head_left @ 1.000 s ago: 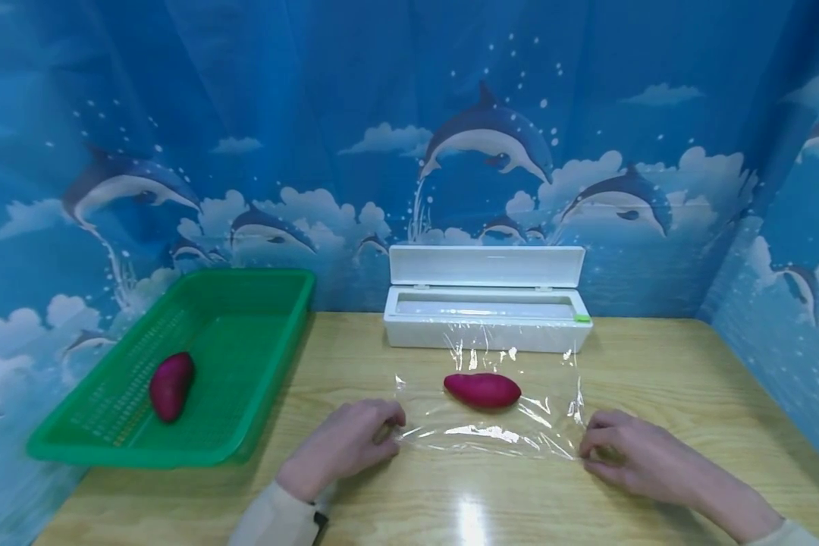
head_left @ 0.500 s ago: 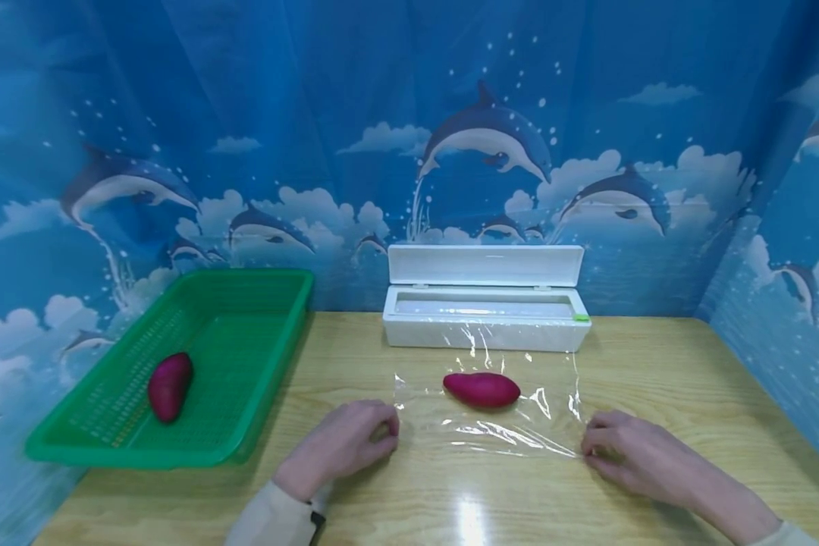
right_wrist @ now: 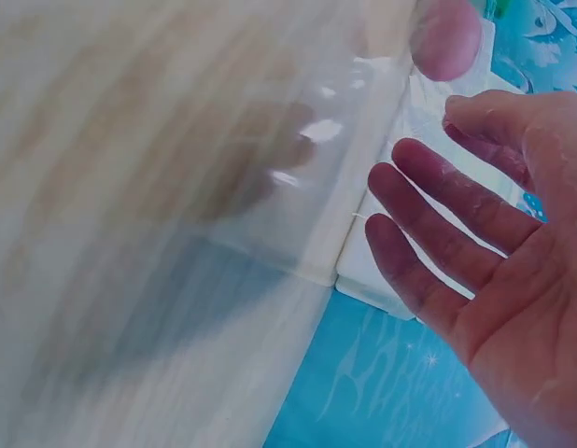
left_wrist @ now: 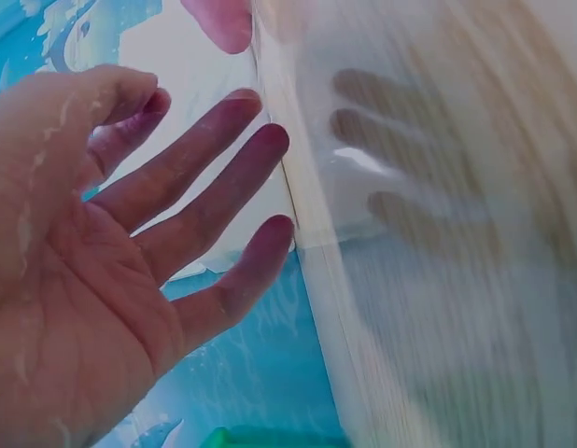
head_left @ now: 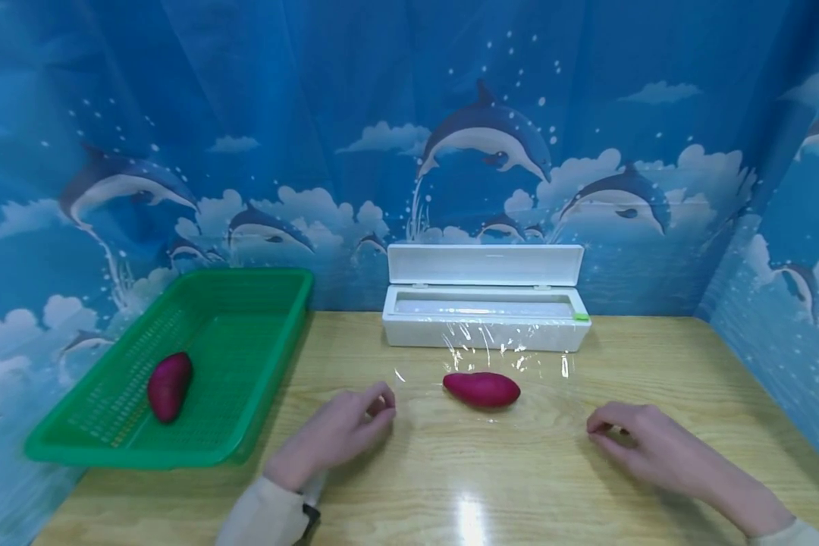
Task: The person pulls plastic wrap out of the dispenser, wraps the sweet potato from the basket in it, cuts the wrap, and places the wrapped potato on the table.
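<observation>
A purple sweet potato (head_left: 481, 390) lies on the wooden table in front of a white cling film box (head_left: 487, 334), whose lid stands raised. Clear cling film (head_left: 549, 383) stretches from the box toward both hands, with bright glints near the box and around the sweet potato. My left hand (head_left: 341, 432) pinches the film's near left corner between thumb and index finger. At the near right corner my right hand (head_left: 655, 447) pinches likewise. In the wrist views the other fingers of the left hand (left_wrist: 167, 243) and right hand (right_wrist: 499, 243) are spread above the table.
A green plastic basket (head_left: 266, 409) stands on the left, with a second purple sweet potato (head_left: 169, 387) in it. Behind the table hangs a blue dolphin-print curtain (head_left: 355, 91), which also runs along the right side. A green tab (head_left: 581, 317) sits on the box's right end.
Both hands have moved slightly up in the head view, the left a little outward. The glints along the film's near edge have vanished. The sweet potatoes, basket and box stay put.
</observation>
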A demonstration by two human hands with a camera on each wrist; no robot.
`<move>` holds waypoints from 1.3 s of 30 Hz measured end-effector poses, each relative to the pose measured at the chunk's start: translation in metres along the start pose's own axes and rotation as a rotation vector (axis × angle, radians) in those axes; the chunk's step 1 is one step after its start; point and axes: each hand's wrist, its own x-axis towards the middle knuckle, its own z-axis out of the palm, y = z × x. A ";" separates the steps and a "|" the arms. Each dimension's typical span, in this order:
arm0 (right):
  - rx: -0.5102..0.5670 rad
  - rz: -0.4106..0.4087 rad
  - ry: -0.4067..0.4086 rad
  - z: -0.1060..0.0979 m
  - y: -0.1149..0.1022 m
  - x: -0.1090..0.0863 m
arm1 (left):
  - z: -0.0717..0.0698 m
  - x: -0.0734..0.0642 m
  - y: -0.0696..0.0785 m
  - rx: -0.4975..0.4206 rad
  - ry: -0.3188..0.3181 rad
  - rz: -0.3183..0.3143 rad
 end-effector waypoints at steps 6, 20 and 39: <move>-0.008 0.076 0.033 -0.006 0.000 0.008 | -0.002 0.007 0.001 -0.033 0.054 -0.095; -0.059 0.089 0.185 -0.005 0.002 0.031 | -0.004 0.029 0.007 -0.097 0.262 -0.215; -0.074 0.256 0.109 -0.001 0.019 0.050 | -0.001 0.062 0.004 -0.173 0.305 -0.351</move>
